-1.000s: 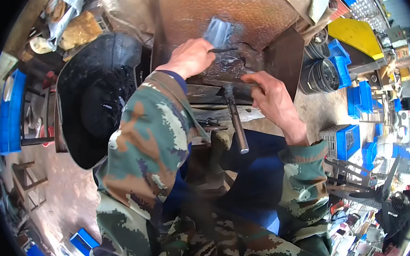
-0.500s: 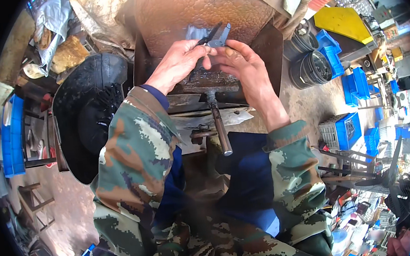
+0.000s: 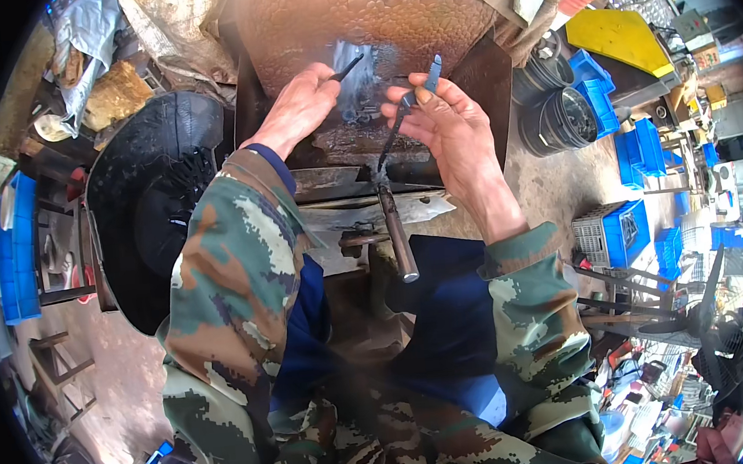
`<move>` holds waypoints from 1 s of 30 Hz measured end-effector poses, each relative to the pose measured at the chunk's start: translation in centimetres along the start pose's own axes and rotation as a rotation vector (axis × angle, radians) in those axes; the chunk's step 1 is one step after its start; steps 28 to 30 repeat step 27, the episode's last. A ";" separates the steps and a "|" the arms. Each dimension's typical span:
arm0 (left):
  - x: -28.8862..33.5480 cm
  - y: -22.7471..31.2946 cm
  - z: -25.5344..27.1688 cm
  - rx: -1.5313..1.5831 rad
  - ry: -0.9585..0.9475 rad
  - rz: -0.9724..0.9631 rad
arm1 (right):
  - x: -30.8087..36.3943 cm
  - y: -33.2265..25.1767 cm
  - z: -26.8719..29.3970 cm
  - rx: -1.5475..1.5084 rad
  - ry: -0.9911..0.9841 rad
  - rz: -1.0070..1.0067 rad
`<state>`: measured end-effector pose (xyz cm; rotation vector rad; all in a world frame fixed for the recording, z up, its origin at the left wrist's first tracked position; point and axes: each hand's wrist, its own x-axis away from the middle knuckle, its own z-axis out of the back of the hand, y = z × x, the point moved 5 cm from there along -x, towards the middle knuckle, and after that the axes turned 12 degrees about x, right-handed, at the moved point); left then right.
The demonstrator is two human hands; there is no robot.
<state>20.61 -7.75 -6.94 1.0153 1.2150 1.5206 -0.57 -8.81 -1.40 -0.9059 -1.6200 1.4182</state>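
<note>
My left hand [image 3: 300, 107] is closed on a dark slender metal piece [image 3: 348, 67], whose tip points up and to the right. To the right of it, my right hand [image 3: 458, 132] pinches a grey-blue blade-like metal piece [image 3: 433, 75] between thumb and fingers. A dark narrow shank [image 3: 393, 137] runs down and left from that hand. The two hands are apart, above a dark wet work trough [image 3: 337, 146] that has a brown textured sheet [image 3: 300, 26] rising behind it. A metal bar [image 3: 399, 238] juts from the trough toward me.
A large black basin [image 3: 133, 182] holding dark pieces stands at left. Black buckets [image 3: 566, 118], blue bins [image 3: 592, 80] and a yellow panel [image 3: 616, 43] are at right. A grey-and-blue crate [image 3: 606, 233] sits on the floor, with a fan [image 3: 706, 318] beyond it.
My hands were together on the metal pieces and have moved apart. My left hand went left with the dark slender piece, while the blade-like piece stayed in my right hand, now tilted upright.
</note>
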 end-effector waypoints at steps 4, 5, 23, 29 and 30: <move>-0.5 -1.7 -1.6 -0.127 -0.150 -0.021 | 0.8 0.3 0.5 -0.056 -0.048 -0.046; -0.4 -2.0 -2.1 -0.181 -0.228 -0.020 | 1.0 0.5 0.6 -0.058 -0.049 -0.048; 1.6 1.4 -1.3 -0.566 -0.194 -0.121 | 3.2 1.7 2.3 0.091 -0.119 -0.198; 2.0 3.1 0.1 -0.483 -0.059 0.008 | 3.9 2.6 2.7 0.571 -0.129 -0.087; 2.0 3.1 0.1 -0.483 -0.059 0.008 | 3.9 2.6 2.7 0.571 -0.129 -0.087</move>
